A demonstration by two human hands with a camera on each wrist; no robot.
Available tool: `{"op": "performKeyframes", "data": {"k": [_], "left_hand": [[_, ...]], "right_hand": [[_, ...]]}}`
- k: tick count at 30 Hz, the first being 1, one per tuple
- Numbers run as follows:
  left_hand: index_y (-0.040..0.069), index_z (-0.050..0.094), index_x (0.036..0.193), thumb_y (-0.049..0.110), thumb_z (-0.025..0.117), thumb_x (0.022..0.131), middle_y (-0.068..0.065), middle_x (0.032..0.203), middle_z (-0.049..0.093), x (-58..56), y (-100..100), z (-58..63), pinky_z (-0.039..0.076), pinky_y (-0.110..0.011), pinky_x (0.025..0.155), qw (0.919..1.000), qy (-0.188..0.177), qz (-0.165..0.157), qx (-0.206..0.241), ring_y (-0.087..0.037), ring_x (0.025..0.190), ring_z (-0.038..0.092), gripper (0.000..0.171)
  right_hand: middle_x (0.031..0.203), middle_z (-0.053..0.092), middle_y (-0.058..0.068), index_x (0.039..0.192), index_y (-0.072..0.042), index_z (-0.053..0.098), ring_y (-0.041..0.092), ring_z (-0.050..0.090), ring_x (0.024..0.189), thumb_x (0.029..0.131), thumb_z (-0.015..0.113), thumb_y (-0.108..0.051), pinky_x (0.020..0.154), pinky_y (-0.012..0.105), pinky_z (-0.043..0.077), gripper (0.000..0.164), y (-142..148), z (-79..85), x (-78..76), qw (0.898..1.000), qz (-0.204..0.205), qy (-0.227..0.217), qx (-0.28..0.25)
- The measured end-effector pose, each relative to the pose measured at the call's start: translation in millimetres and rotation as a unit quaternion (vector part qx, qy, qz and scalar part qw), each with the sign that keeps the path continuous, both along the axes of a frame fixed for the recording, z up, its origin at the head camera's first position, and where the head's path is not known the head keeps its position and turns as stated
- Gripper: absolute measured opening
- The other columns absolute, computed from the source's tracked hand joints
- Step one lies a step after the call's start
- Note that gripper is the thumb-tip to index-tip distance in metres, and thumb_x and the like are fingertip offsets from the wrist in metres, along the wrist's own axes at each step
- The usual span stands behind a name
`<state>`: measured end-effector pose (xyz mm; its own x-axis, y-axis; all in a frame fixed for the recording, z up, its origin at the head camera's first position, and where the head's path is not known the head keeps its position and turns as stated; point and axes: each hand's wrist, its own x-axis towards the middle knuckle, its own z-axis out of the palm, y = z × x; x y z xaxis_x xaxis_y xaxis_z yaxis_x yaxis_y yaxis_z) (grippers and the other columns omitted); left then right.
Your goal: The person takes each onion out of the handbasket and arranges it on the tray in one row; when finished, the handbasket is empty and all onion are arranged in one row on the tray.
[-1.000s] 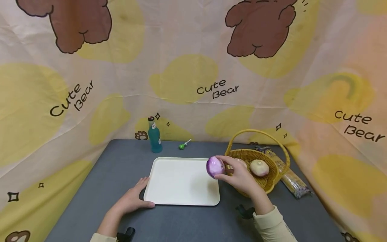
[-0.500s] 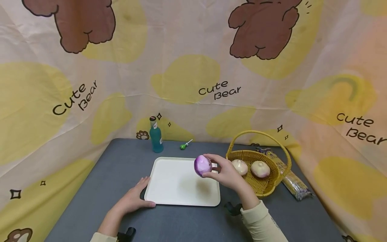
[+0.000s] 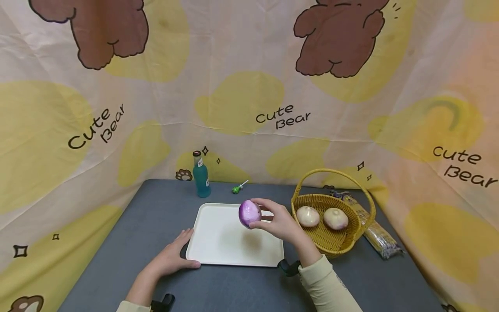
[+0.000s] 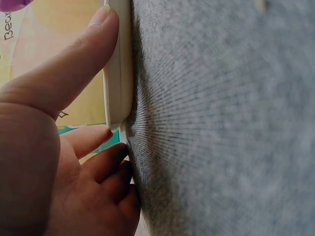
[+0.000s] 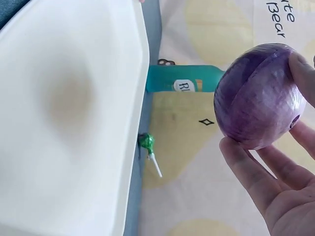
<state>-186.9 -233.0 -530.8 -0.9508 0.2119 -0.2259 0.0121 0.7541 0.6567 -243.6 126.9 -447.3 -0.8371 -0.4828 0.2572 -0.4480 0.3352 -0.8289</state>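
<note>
My right hand (image 3: 277,221) holds a purple onion (image 3: 249,214) between thumb and fingertips. The onion is raised above a white rectangular tray (image 3: 218,249), over its right half, and casts a soft shadow there. In the right wrist view, the onion (image 5: 258,98) shows glossy layered skin, with the thumb on one side and fingers on the other. My left hand (image 3: 169,256) rests at the tray's near left corner, thumb along the front edge and fingers spread along the left side. The left wrist view shows the straight thumb (image 4: 74,69) against the tray rim (image 4: 118,73).
A yellow wicker basket (image 3: 338,247) with a tall handle stands right of the tray, holding two pale round bulbs (image 3: 335,219). Beyond it lies a long plastic-wrapped packet (image 3: 380,236). A blue-green bottle (image 3: 201,180) and a green lollipop (image 3: 236,189) are behind the tray.
My right hand has carried the purple onion leftward from beside the basket to over the tray, uncovering the left bulb in the basket. The left hand stays at the tray corner.
</note>
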Motion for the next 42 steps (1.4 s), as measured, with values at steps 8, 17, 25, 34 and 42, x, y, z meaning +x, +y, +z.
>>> {"op": "performKeyframes", "data": {"k": [8,17,25,34,42], "left_hand": [[0.007,0.025,0.161,0.051,0.088,0.071,-0.022,0.166,0.023,-0.4,-1,-2.1,0.02,-0.071,0.115,0.9999,-0.008,-0.002,0.008,-0.047,0.154,0.012,0.118],[0.009,0.026,0.161,0.052,0.089,0.07,-0.021,0.166,0.024,-2.1,0,-3.3,0.021,-0.072,0.114,0.9999,-0.012,0.0,-0.002,-0.046,0.153,0.013,0.118],[0.009,0.025,0.161,0.054,0.088,0.07,-0.02,0.166,0.022,-1.8,0,-1.4,0.02,-0.072,0.115,0.9997,-0.022,0.005,-0.007,-0.046,0.154,0.012,0.12],[0.008,0.025,0.161,0.052,0.088,0.071,-0.021,0.166,0.023,-1.5,1,-0.2,0.02,-0.073,0.114,0.9999,-0.016,0.001,-0.003,-0.047,0.153,0.012,0.118],[0.008,0.026,0.16,0.052,0.088,0.071,-0.02,0.166,0.023,-3.0,0,-3.1,0.02,-0.073,0.114,0.9999,-0.013,-0.001,-0.002,-0.047,0.154,0.011,0.118]], "right_hand": [[0.135,0.063,0.004,0.137,-0.02,0.061,0.031,0.061,0.121,0.079,0.088,-0.02,0.097,0.047,0.055,0.064,-12,-7.3,-4.4,0.999,0.014,-0.019,-0.03],[0.136,0.062,0.008,0.138,-0.013,0.06,0.036,0.06,0.123,0.08,0.086,-0.008,0.097,0.049,0.055,0.064,-29,-4.1,-4.4,0.999,-0.001,-0.045,-0.02],[0.139,0.061,0.006,0.139,-0.015,0.06,0.034,0.058,0.128,0.08,0.086,-0.01,0.099,0.048,0.054,0.064,-46,-11.3,-11.9,0.997,0.01,-0.072,-0.033],[0.137,0.061,-0.003,0.136,-0.027,0.061,0.029,0.059,0.127,0.08,0.087,-0.025,0.095,0.035,0.057,0.062,-63,-26.9,-22.0,0.996,0.024,-0.084,-0.034],[0.133,0.064,-0.001,0.135,-0.024,0.062,0.028,0.062,0.123,0.081,0.087,-0.027,0.09,0.028,0.058,0.06,-84,-35.1,-25.3,0.996,0.026,-0.083,-0.012]]}}
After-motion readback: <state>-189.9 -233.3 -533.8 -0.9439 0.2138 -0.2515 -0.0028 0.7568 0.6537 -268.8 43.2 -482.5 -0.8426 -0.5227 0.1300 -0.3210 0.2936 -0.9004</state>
